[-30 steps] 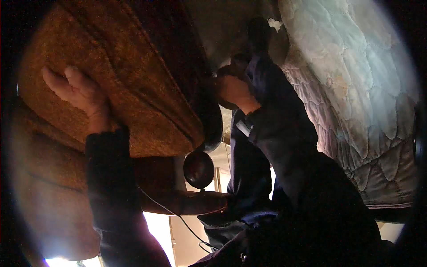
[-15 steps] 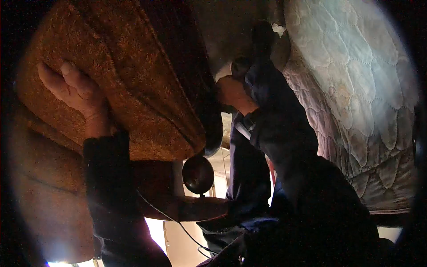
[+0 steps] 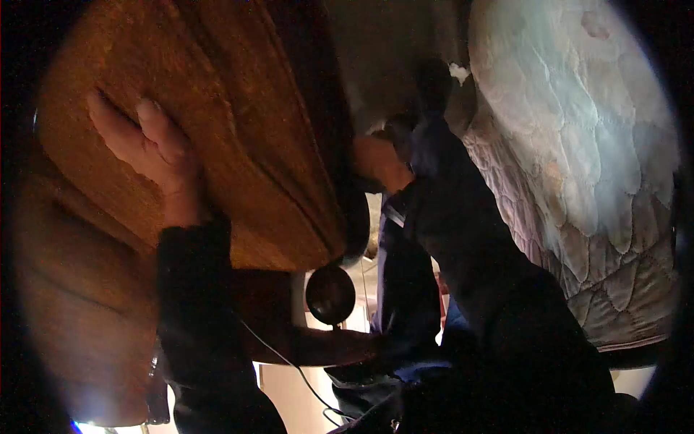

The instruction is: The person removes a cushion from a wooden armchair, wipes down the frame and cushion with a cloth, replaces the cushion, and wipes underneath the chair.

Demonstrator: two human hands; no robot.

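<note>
My left hand (image 3: 163,152) lies against the plush side of a brown upholstered sofa (image 3: 238,166), thumb spread apart from the fingers. At the sofa's dark lower edge (image 3: 314,79), my right hand (image 3: 383,163) is closed, its fingertips lost in shadow against that edge. Close beside the right hand is my dark-clothed leg (image 3: 408,275). A round dark foot (image 3: 330,295) sticks out beneath the sofa's end.
A pale quilted mattress (image 3: 564,145) stands along the right side. Between it and the sofa lies a dim grey floor (image 3: 383,58) with a small white scrap (image 3: 459,72). A thin cable (image 3: 289,362) hangs near my left sleeve.
The sofa and my left hand have shifted slightly right and down in view. My right hand keeps its place at the dark edge.
</note>
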